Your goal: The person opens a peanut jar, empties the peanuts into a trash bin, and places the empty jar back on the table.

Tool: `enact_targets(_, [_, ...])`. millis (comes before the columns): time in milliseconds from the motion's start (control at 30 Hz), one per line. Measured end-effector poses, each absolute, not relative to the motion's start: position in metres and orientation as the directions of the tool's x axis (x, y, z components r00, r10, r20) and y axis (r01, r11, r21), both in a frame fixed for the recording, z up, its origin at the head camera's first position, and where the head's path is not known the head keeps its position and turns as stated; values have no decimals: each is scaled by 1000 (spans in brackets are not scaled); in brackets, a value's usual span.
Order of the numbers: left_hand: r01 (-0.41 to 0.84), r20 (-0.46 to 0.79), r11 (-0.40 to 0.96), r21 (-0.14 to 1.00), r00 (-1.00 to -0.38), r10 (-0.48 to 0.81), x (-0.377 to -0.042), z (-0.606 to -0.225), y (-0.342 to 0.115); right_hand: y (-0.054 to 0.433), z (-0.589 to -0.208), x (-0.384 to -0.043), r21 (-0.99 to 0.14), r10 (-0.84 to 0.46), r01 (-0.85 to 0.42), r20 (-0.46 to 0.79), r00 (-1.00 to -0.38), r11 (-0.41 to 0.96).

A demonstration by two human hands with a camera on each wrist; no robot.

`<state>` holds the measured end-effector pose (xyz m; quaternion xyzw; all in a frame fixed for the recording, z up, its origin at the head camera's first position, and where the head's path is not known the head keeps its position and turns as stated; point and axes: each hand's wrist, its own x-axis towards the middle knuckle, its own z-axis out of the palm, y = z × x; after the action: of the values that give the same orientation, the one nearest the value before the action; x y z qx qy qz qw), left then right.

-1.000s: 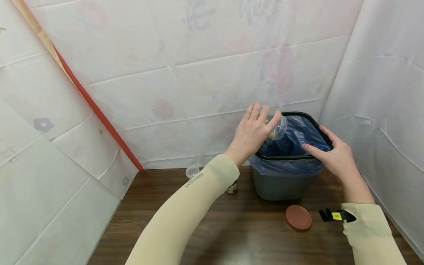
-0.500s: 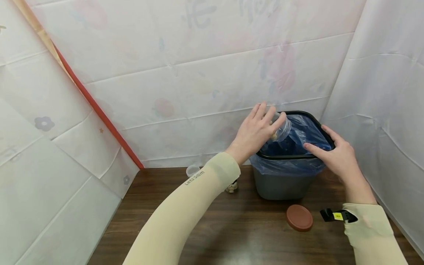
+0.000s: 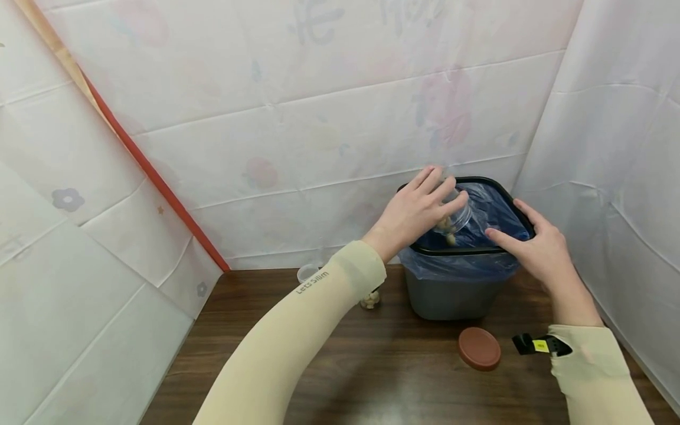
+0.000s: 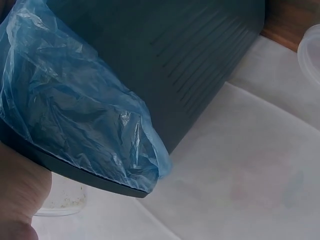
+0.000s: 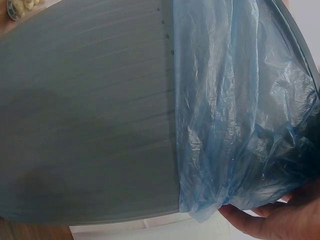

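My left hand point(image 3: 411, 206) grips a clear plastic jar point(image 3: 462, 218) tipped over the trash can, mouth pointing down and right. Small pale nut-like pieces point(image 3: 451, 238) show at the jar's mouth. In the left wrist view only part of the hand point(image 4: 20, 187) and the jar's bottom point(image 4: 65, 197) show past the rim. The grey trash can point(image 3: 451, 298) has a black rim and a blue plastic bag point(image 3: 459, 268) folded over it. My right hand point(image 3: 544, 251) holds the rim at the right, thumb on the inner side, fingers outside.
A reddish-brown round lid point(image 3: 479, 349) lies on the wooden table point(image 3: 361, 372) before the trash can. A small container of pale pieces point(image 3: 370, 300) and a clear plastic container point(image 3: 308, 273) stand left of it, partly behind my left sleeve. White sheets hang behind and beside.
My left hand has moved slightly right and tipped the jar further down. Pale pieces have slid to its mouth. The right hand stays on the rim.
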<state>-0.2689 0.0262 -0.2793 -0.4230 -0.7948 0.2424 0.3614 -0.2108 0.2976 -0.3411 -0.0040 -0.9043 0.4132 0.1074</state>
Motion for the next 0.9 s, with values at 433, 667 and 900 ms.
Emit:
enact_targets(433, [419,254,362,-833,-291,922,-266,-274,31,295,-342,-210,-748,97,-87,200,-975,658])
enact_targets(667, [401,208,306,-863,-269,940,-266,-273,33,293,-341,-209,-749,100,-83,197,-975,658])
enact_targets(900, [408,195,291,-865,-262,945,-264,-272,33,293,-341,-208,-753,101,-81,193,-976,653])
